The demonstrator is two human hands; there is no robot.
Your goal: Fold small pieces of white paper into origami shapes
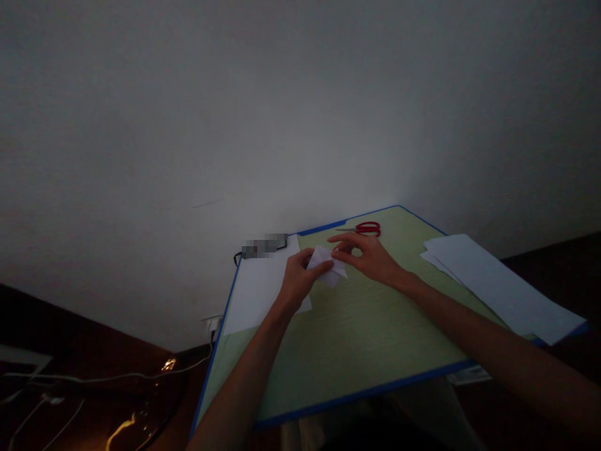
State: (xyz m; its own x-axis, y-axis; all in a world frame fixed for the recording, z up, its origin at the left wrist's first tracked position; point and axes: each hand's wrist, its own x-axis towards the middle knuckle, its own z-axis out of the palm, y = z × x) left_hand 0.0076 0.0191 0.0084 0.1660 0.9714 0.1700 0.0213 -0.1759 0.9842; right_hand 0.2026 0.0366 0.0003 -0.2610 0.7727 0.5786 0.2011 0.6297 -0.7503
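Observation:
A small folded piece of white paper [327, 265] sits between my two hands above a pale green table top with a blue rim [357, 394]. My left hand [300, 279] pinches the paper's left side between thumb and fingers. My right hand [366, 254] pinches its right side, with the other fingers arched above it. Red-handled scissors [367, 228] lie just beyond my right hand near the table's far edge.
A white sheet [256, 291] lies under my left wrist at the table's left. A stack of white sheets [498, 285] overhangs the right edge. A dark cable [260, 249] rests at the far left corner. White cords [94, 378] run over the dark floor at lower left.

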